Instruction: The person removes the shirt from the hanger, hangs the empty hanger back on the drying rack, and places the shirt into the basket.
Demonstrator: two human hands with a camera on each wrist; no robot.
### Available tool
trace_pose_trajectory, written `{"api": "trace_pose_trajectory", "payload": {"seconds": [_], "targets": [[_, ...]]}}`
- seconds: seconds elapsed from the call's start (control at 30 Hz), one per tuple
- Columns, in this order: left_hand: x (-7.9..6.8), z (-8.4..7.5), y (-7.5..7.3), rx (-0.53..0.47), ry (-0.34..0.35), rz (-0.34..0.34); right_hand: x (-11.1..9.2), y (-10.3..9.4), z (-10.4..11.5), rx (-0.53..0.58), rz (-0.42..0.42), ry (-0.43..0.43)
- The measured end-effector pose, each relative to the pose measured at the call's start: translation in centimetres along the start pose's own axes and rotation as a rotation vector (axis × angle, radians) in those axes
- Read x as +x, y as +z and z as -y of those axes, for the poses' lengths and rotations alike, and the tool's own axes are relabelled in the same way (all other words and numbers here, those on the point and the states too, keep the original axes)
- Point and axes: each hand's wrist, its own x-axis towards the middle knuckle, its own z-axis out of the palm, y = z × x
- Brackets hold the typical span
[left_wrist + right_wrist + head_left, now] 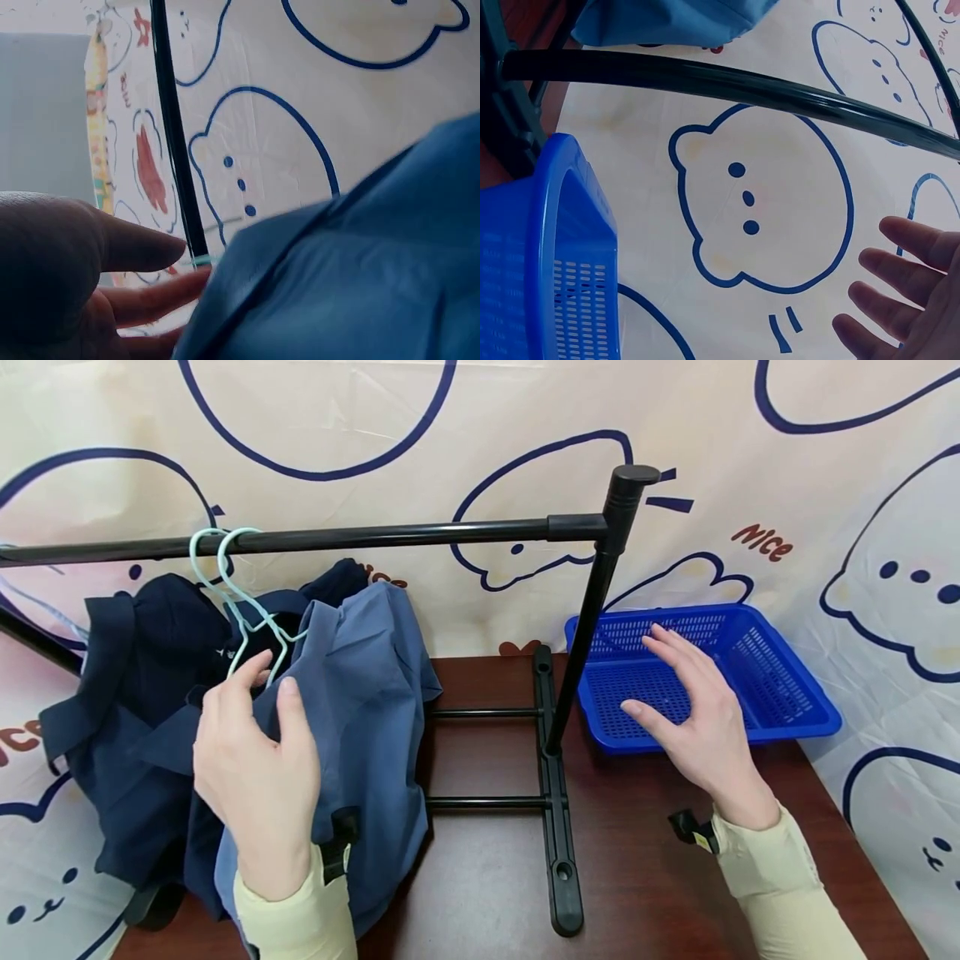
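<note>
In the head view, light green hangers (238, 602) hook over a black rail, with dark navy clothes (150, 643) and a lighter blue garment (367, 668) hanging below. My left hand (258, 768) is at the hangers' lower part, in front of the clothes. Thumb and fingers stand apart in the left wrist view, the fingertips partly hidden behind the blue cloth (352, 277); contact is hard to make out. Over the blue basket (787, 693), my right hand (701, 727) is held in the air, fingers spread and holding nothing.
The rack's black rail (420, 533) runs leftward from an upright post (588, 618) with a floor foot (558, 843). Rack and basket stand on a dark brown table (487, 885). Behind hangs a cloth backdrop (525, 435) printed with cartoon shapes.
</note>
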Motion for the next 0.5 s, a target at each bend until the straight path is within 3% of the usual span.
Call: {"api": "trace_pose_trajectory", "payload": {"seconds": [0.27, 0.5], "targets": [[0.4, 1.1, 0.2, 0.028, -0.022, 0.018, -0.4, 0.2, 0.4, 0.010, 0.021, -0.013], [0.6, 1.3, 0.8, 0.031, 0.001, -0.056, -0.6, 0.4, 0.8, 0.026, 0.042, -0.017]]}}
